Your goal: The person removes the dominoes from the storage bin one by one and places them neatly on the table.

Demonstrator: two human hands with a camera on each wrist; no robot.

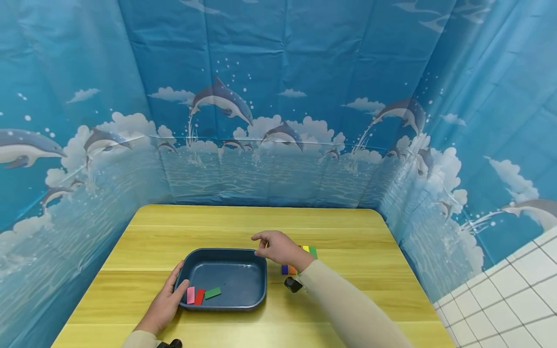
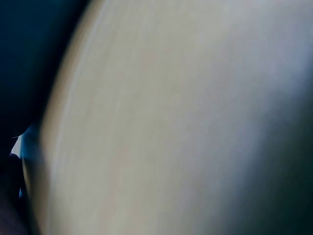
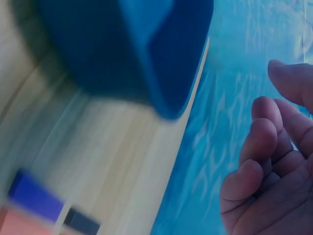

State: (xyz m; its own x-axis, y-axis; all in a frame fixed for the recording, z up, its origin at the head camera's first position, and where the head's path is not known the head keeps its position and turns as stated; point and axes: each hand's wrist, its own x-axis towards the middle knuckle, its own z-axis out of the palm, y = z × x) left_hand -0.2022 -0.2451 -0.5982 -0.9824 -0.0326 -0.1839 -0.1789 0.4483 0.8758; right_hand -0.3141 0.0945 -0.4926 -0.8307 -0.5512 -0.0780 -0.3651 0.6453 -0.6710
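A dark blue rectangular basin (image 1: 232, 305) sits on the table, also showing in the right wrist view. My left hand (image 1: 163, 304) grips its left side, thumb over the rim and fingers along the outer wall. Inside, at the front left, lie a pink block (image 1: 190, 295), a red block (image 1: 199, 297) and a green block (image 1: 212, 293), all flat. My right hand (image 1: 278, 247) hovers by the basin's back right corner. Its fingers are loosely bent, with nothing between them in the right wrist view. Beneath the right wrist, partly hidden, is a group of coloured blocks (image 1: 285, 269).
The wood-grain table (image 1: 348, 232) has rounded back corners. A blue curtain printed with dolphins (image 1: 270, 169) hangs round its back and sides. White tiles (image 1: 513, 295) show at the right. In the left wrist view, mostly blurred table surface (image 2: 146, 117) fills the frame.
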